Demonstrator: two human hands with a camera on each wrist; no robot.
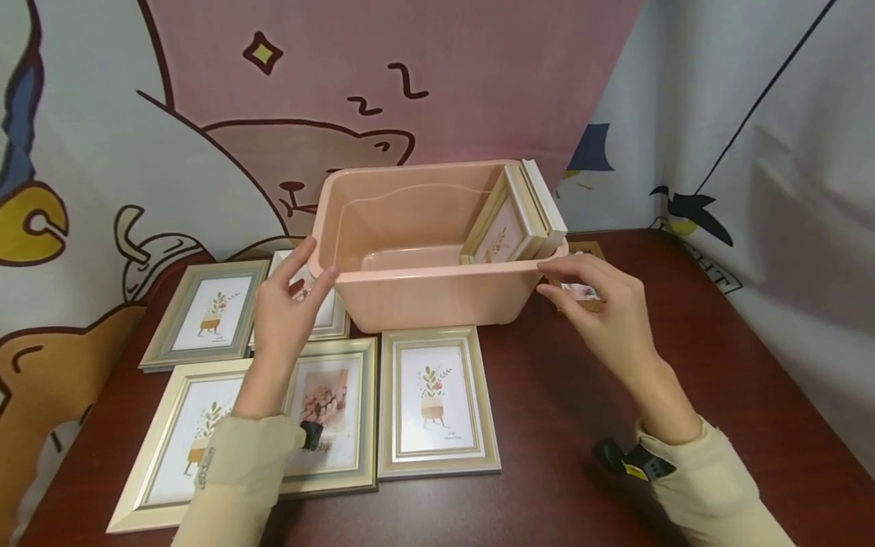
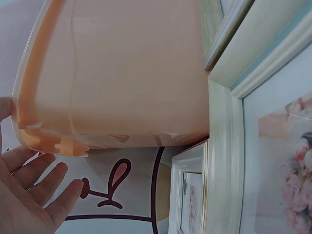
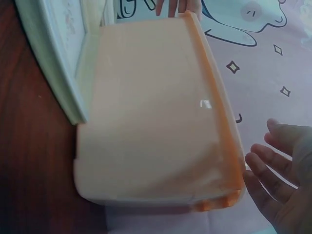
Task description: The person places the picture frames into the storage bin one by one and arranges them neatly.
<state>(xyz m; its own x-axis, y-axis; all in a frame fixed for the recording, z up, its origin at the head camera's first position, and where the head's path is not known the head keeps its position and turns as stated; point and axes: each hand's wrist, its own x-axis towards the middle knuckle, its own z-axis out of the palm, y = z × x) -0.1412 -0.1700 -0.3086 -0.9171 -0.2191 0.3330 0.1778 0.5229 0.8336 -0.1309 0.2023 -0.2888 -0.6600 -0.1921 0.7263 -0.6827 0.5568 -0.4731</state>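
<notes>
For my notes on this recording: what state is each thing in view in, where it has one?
Pink plastic bin: uncovered, opening upward, partly filled
Picture frames inside the bin: standing on edge, right end
Blossom-photo frame: lying face up, partly covered
Other four table frames: lying face up
Left hand: fingers and thumb at the bin's near left corner
Right hand: at the near right corner; grip unclear

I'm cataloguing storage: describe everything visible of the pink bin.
The pink bin is rectangular, open-topped, apparently smooth plastic, with rounded corners and a projecting rim. It stands upright on the table, behind frames lying flat. Inside, picture frames lean at its right end, one poking above the rim. The left hand touches its left front corner; the right hand is at the right, contact unclear.
</notes>
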